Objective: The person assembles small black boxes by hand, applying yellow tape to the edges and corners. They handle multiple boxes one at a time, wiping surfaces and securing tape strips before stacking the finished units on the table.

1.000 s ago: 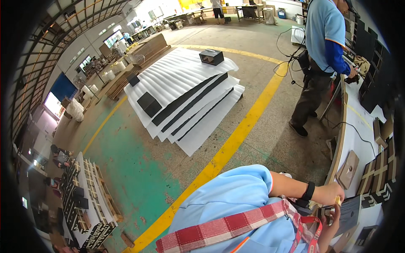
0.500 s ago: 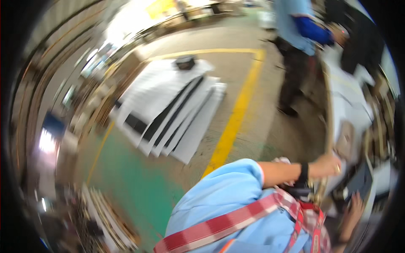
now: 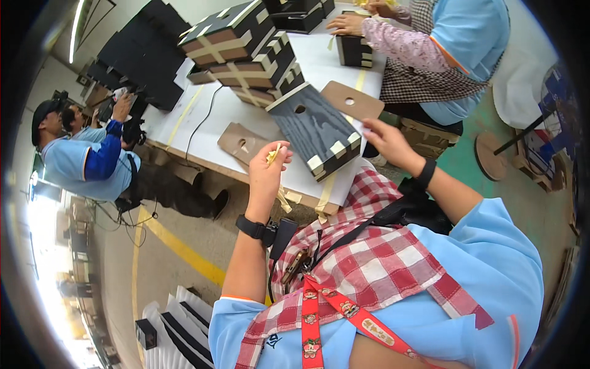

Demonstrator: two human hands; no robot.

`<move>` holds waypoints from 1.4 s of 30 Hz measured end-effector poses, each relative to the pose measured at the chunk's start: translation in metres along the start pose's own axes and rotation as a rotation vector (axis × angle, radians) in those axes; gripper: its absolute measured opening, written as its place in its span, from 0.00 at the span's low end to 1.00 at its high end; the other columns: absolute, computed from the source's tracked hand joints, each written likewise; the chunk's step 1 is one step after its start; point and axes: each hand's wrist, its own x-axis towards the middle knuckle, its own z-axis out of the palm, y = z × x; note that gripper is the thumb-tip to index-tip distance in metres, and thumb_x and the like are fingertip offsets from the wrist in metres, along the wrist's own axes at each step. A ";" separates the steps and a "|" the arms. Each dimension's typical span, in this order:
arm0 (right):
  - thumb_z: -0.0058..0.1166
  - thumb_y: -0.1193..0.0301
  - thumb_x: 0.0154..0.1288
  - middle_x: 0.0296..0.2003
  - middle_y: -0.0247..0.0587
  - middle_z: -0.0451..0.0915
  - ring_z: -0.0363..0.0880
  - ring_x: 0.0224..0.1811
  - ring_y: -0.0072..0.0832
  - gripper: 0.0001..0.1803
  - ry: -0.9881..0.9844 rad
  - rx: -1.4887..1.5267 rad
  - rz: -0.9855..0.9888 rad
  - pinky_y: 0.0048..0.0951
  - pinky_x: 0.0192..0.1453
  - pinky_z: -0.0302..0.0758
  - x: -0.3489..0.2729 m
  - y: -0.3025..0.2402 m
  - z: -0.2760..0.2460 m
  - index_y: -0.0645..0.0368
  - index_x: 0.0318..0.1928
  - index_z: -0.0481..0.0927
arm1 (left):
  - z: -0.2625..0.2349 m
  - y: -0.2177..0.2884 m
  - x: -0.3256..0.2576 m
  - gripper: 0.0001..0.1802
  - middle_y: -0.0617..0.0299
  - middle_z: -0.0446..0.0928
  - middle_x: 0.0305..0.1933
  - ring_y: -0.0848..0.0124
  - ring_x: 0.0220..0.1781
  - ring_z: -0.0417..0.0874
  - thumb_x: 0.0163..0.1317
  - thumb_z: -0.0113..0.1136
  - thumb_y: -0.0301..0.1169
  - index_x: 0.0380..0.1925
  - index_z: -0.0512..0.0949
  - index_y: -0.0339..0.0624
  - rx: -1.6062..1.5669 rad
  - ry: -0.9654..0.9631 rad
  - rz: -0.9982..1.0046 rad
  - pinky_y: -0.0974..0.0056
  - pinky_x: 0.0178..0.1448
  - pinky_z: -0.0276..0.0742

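Observation:
My left hand (image 3: 266, 174) is closed in a pinch on a crumpled strip of yellowish masking tape (image 3: 273, 155), just off the table's near edge. In front of me a dark wood-grain box (image 3: 313, 126) sits tilted on the white-covered table (image 3: 236, 111), with a round hole in its face and pale tape pieces along its edges. My right hand (image 3: 395, 146) is beside the box's right edge, fingers stretched out and apart, with nothing visible in them. Brown panels with a hole lie on either side, a left one (image 3: 241, 142) and a right one (image 3: 353, 100).
Taped boxes (image 3: 236, 46) stand stacked behind the box. Across the table a co-worker's hands (image 3: 351, 24) work on another dark box (image 3: 354, 51). At the left, a person in blue (image 3: 92, 154) holds a device. Tape strips (image 3: 322, 200) hang from the near table edge.
My view has swung from the floor with stacked white sheets to the table. Both hands now show clearly before the dark box, the left one with tape in it.

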 end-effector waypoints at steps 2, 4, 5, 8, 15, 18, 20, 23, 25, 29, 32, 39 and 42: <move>0.52 0.69 0.63 0.39 0.51 0.81 0.81 0.40 0.34 0.18 -0.181 0.213 0.190 0.30 0.44 0.74 -0.004 -0.022 0.007 0.65 0.51 0.73 | 0.005 -0.008 0.005 0.12 0.64 0.79 0.33 0.79 0.33 0.77 0.64 0.55 0.35 0.40 0.78 0.38 0.029 0.003 0.026 0.73 0.36 0.71; 0.55 0.71 0.60 0.39 0.51 0.81 0.81 0.39 0.36 0.20 -0.331 0.156 0.125 0.30 0.43 0.75 -0.003 -0.044 0.004 0.62 0.52 0.72 | 0.006 -0.011 0.008 0.12 0.62 0.80 0.36 0.76 0.38 0.79 0.64 0.55 0.34 0.40 0.78 0.38 0.059 -0.028 0.020 0.72 0.40 0.73; 0.58 0.71 0.56 0.39 0.50 0.80 0.81 0.39 0.38 0.21 -0.312 0.065 0.084 0.31 0.43 0.75 -0.007 -0.051 0.002 0.61 0.52 0.72 | 0.009 -0.010 0.010 0.11 0.62 0.80 0.36 0.76 0.38 0.80 0.64 0.55 0.34 0.41 0.78 0.37 0.048 -0.038 0.026 0.72 0.40 0.73; 0.62 0.72 0.49 0.39 0.48 0.78 0.78 0.40 0.43 0.25 -0.234 -0.163 -0.203 0.36 0.42 0.74 -0.006 -0.068 0.004 0.60 0.50 0.71 | 0.022 -0.005 0.021 0.11 0.63 0.80 0.35 0.77 0.37 0.79 0.64 0.54 0.33 0.40 0.78 0.37 0.089 -0.071 0.094 0.73 0.39 0.73; 0.54 0.75 0.49 0.28 0.44 0.74 0.76 0.34 0.42 0.10 -0.196 -0.396 -0.422 0.37 0.36 0.74 -0.001 -0.067 0.033 0.59 0.35 0.71 | 0.040 -0.044 0.037 0.10 0.54 0.80 0.31 0.67 0.34 0.81 0.58 0.56 0.28 0.38 0.78 0.35 0.164 0.043 0.189 0.65 0.40 0.74; 0.55 0.76 0.49 0.29 0.45 0.73 0.76 0.33 0.42 0.11 -0.217 -0.411 -0.413 0.37 0.37 0.74 -0.003 -0.071 0.025 0.61 0.35 0.71 | 0.047 -0.054 0.041 0.10 0.61 0.78 0.28 0.77 0.29 0.76 0.62 0.55 0.30 0.35 0.78 0.33 0.307 0.095 0.357 0.71 0.36 0.72; 0.56 0.76 0.49 0.29 0.45 0.73 0.76 0.34 0.42 0.12 -0.204 -0.431 -0.421 0.38 0.37 0.74 0.000 -0.073 0.021 0.61 0.36 0.71 | 0.050 -0.047 0.042 0.09 0.59 0.78 0.28 0.74 0.29 0.77 0.60 0.56 0.29 0.35 0.78 0.33 0.316 0.100 0.386 0.69 0.36 0.72; 0.58 0.76 0.48 0.31 0.45 0.74 0.76 0.35 0.41 0.15 -0.255 -0.403 -0.355 0.38 0.38 0.74 0.002 -0.074 0.019 0.61 0.38 0.72 | 0.053 -0.044 0.039 0.08 0.56 0.78 0.29 0.70 0.30 0.78 0.58 0.57 0.28 0.35 0.77 0.33 0.319 0.118 0.398 0.67 0.36 0.72; 0.60 0.75 0.47 0.32 0.45 0.74 0.76 0.35 0.41 0.16 -0.282 -0.402 -0.319 0.37 0.38 0.74 0.003 -0.078 0.018 0.61 0.39 0.72 | 0.052 -0.041 0.036 0.08 0.55 0.78 0.29 0.68 0.30 0.78 0.58 0.58 0.27 0.34 0.77 0.33 0.322 0.134 0.409 0.66 0.36 0.72; 0.61 0.74 0.47 0.33 0.45 0.74 0.77 0.35 0.42 0.18 -0.253 -0.457 -0.353 0.37 0.39 0.74 -0.003 -0.081 0.015 0.61 0.40 0.72 | 0.052 -0.034 0.035 0.08 0.53 0.79 0.30 0.66 0.31 0.79 0.57 0.58 0.27 0.34 0.77 0.33 0.308 0.138 0.412 0.65 0.37 0.73; 0.62 0.72 0.46 0.32 0.45 0.75 0.77 0.36 0.42 0.19 -0.227 -0.447 -0.345 0.38 0.39 0.74 -0.004 -0.075 0.019 0.60 0.40 0.72 | 0.050 -0.032 0.033 0.09 0.51 0.79 0.32 0.60 0.33 0.80 0.57 0.58 0.29 0.35 0.77 0.34 0.336 0.134 0.405 0.63 0.39 0.74; 0.61 0.72 0.48 0.33 0.44 0.76 0.78 0.35 0.42 0.19 -0.246 -0.357 -0.230 0.37 0.38 0.74 -0.005 -0.073 0.018 0.56 0.43 0.73 | 0.049 -0.037 0.033 0.10 0.49 0.79 0.38 0.51 0.41 0.79 0.55 0.54 0.27 0.36 0.78 0.37 0.414 0.126 0.426 0.56 0.45 0.73; 0.60 0.75 0.49 0.30 0.40 0.74 0.76 0.31 0.40 0.20 -0.227 -0.326 -0.337 0.37 0.37 0.72 0.000 -0.068 0.017 0.56 0.44 0.71 | 0.050 -0.034 0.034 0.09 0.49 0.79 0.36 0.52 0.38 0.79 0.54 0.56 0.27 0.35 0.78 0.37 0.372 0.124 0.375 0.56 0.42 0.73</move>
